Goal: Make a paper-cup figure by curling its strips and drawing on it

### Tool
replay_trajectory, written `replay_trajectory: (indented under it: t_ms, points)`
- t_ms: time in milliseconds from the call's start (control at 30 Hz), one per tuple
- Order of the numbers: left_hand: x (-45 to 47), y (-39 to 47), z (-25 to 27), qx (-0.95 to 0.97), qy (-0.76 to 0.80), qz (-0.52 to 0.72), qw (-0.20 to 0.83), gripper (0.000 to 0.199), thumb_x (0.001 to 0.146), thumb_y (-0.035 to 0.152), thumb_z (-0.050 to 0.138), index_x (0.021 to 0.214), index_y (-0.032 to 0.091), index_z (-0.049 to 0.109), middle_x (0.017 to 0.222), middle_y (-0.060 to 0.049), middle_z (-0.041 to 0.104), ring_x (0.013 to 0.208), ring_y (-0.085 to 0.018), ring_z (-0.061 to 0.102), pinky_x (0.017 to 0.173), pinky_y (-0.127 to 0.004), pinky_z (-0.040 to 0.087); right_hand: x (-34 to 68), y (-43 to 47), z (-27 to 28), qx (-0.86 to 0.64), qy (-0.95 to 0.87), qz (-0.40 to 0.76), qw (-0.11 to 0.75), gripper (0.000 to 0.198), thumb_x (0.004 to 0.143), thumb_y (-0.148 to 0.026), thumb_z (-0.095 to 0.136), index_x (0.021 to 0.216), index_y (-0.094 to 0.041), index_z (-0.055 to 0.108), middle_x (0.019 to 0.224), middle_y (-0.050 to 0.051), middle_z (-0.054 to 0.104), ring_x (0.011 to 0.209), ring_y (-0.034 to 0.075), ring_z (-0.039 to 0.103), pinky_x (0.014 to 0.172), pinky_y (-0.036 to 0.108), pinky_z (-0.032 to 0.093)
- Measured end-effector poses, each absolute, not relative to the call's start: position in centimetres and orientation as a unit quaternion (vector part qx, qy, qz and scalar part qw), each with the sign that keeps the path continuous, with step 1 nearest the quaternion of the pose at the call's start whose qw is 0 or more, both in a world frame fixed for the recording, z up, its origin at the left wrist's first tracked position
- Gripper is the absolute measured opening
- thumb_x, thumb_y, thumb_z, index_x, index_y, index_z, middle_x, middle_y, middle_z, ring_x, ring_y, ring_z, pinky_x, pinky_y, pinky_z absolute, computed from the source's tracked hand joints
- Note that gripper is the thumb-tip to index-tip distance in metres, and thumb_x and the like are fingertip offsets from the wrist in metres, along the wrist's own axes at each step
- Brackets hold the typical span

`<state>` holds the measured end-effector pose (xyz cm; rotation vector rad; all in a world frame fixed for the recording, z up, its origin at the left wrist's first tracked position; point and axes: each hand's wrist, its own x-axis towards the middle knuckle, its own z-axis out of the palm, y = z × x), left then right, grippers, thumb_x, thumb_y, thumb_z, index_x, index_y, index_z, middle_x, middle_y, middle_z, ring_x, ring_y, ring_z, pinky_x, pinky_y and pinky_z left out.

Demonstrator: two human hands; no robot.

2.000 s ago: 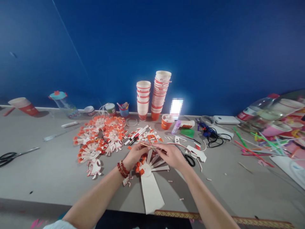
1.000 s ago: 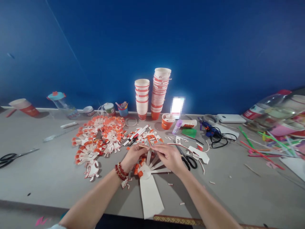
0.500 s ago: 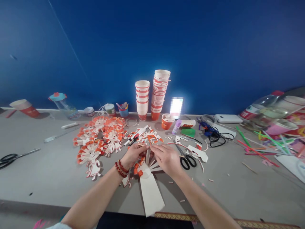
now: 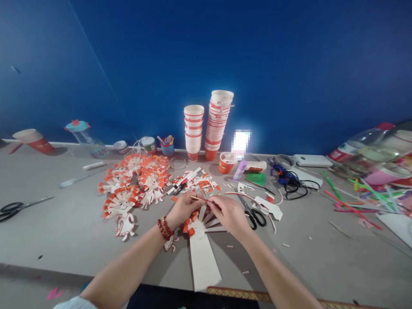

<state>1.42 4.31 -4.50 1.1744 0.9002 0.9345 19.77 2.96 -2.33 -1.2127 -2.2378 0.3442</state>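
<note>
Pinching a thin stick [image 4: 198, 198], your left hand [image 4: 183, 210] and right hand [image 4: 231, 215] meet over the cut paper cup [image 4: 204, 253], between your forearms at the table [image 4: 74, 240]. It looks light, easily creased; its round base [image 4: 199, 231] seems the safest hold.

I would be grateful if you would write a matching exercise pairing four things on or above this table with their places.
Things
1. White-and-orange paper piece with fanned strips
2. Taller stack of red-and-white paper cups
3. Blue tool with black cord
4. Red beaded bracelets

Places
A. In the picture, right of the purple-capped tube
B. Partly hidden by the left hand and right hand
C. Worn on the left arm
D. Beside a shorter cup stack

Pairs: 1-B, 2-D, 3-A, 4-C
</note>
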Motion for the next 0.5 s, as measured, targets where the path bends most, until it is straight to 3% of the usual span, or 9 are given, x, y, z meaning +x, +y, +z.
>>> replay_trajectory:
  t_ms: [200,500]
  points:
    - [1.37,4.22,-4.28,0.533,0.434,0.403,0.604,0.034,0.073,0.047,0.074,0.076,0.014,0.067,0.064,-0.001,0.064,0.057,-0.012,0.055,0.056,-0.022,0.041,19.71,2.86,-2.47,-0.469,-0.826,0.119,0.289,0.016,0.093,-0.022,0.05,0.081,-0.022,0.06,0.072,0.001,0.066,0.067,0.016,0.059,0.062,0.025,0.037]
    - [1.33,3.98,-4.07,0.518,0.397,0.408,0.638,0.033,0.072,0.044,0.076,0.082,0.014,0.066,0.069,-0.002,0.068,0.064,-0.015,0.061,0.061,-0.024,0.044,19.78,2.79,-1.63,-0.464,-0.803,0.213,0.308,0.016,0.093,-0.024,0.051,0.08,-0.023,0.06,0.069,-0.003,0.066,0.065,0.013,0.059,0.062,0.022,0.039]
